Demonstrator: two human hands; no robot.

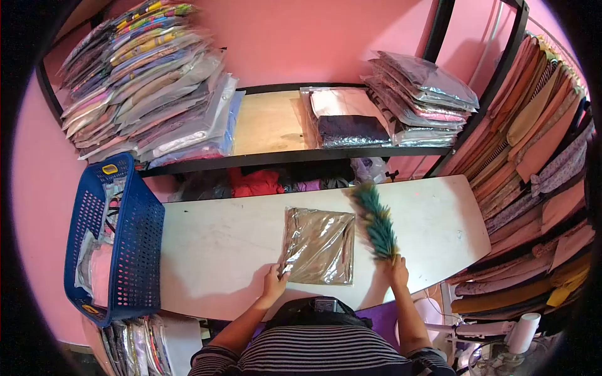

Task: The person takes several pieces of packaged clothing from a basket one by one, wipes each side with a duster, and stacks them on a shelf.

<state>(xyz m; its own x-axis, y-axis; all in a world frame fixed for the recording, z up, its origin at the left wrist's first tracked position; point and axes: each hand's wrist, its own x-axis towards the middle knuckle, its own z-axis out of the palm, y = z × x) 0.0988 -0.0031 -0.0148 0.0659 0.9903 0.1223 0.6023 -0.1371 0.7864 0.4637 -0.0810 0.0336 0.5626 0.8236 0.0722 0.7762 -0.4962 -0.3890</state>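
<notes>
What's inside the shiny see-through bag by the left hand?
The bag holds brown, folded cloth. You can see its top side, except where bright shine hides bits. Its underside and inner folds are covered, so I can't tell what's there.

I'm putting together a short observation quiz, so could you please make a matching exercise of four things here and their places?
Things:
1. Feather duster
2. Brown packet
3. Blue basket
4. Hanging garments

Places:
A. At the left end of the table
B. Flat on the table, a corner at the left hand
C. Along the picture's right side
D. In the right hand

Pairs: 1-D, 2-B, 3-A, 4-C
</notes>
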